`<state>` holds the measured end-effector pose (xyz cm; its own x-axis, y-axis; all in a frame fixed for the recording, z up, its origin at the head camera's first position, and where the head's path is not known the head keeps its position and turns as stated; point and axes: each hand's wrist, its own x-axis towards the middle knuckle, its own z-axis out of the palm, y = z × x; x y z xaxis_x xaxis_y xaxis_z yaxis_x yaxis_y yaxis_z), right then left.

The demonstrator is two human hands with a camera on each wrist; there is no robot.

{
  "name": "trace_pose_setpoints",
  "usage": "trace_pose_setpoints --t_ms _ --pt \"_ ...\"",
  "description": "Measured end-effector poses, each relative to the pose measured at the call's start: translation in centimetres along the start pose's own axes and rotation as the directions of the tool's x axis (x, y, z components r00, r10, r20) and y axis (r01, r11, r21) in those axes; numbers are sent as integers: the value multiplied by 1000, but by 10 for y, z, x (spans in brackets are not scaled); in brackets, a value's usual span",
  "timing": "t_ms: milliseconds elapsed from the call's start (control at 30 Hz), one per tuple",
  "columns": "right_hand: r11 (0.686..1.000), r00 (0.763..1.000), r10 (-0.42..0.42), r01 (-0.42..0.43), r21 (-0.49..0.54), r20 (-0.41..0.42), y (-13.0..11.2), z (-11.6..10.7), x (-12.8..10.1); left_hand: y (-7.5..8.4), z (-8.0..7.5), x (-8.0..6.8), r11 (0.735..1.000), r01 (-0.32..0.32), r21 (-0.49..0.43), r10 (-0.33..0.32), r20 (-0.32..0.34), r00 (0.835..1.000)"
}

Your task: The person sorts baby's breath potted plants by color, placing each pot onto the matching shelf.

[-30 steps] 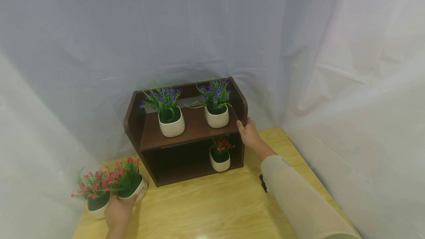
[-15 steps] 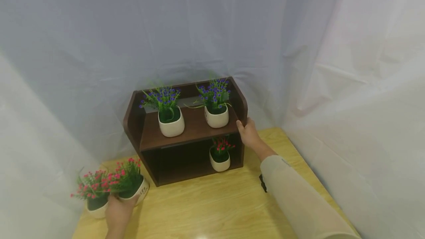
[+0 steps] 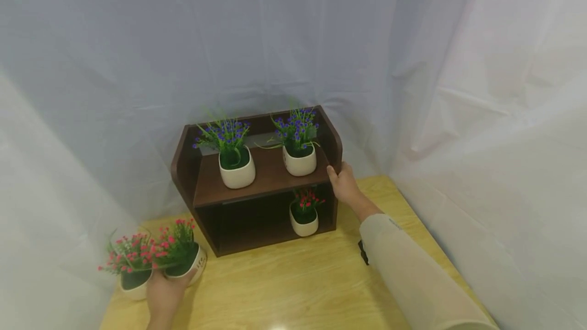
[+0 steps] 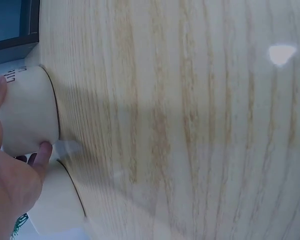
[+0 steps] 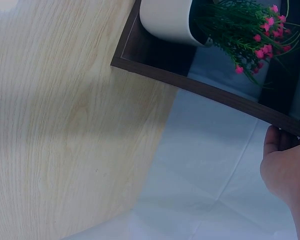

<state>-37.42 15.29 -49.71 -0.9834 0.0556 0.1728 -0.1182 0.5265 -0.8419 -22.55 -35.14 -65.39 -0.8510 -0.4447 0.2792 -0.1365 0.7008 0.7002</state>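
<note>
Head view shows the person mid-way through stocking a dark brown two-tier wooden shelf (image 3: 257, 182) with little fake plants. The left hand (image 3: 164, 293) is curled around a cream ceramic pot of pink flowers (image 3: 185, 257) at about 7 o'clock on the pale wood-grain table (image 3: 298, 289); the left wrist view has a fingertip and the thumb wrapped on that pot's side. A second cream pot with pink flowers (image 3: 133, 274) sits touching it on the far-left side, right at the table edge.

The right hand (image 3: 343, 183) grips the shelf's right side panel at roughly 2 o'clock, thumb on the front edge, looks like it's just steadying the thing.

Best guess: the held pot is headed for the lower tier, which has one small cream pot of pink flowers (image 3: 304, 215) on its right and open space to the left. The next move probably calls for a clean lift without dragging the neighbour along, then ducking under the upper board.

Up top are two cream pots with purple flowers (image 3: 237, 159) (image 3: 299, 149). White fabric curtain (image 3: 481, 116) hangs close all around.
</note>
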Motion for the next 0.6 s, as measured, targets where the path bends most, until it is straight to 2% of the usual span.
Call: trace_pose_setpoints --t_ms 200,367,600 --pt "1000 1000 -7 7 0 -8 0 1 0 -1 -3 -5 999 28 -21 -27 76 997" --pt "1000 1000 -8 8 11 -13 -2 1 -2 -8 -2 -8 995 6 -96 4 104 995" --pt "999 999 -30 31 31 -32 -1 1 -1 -13 6 -21 987 -43 -157 49 31 998"
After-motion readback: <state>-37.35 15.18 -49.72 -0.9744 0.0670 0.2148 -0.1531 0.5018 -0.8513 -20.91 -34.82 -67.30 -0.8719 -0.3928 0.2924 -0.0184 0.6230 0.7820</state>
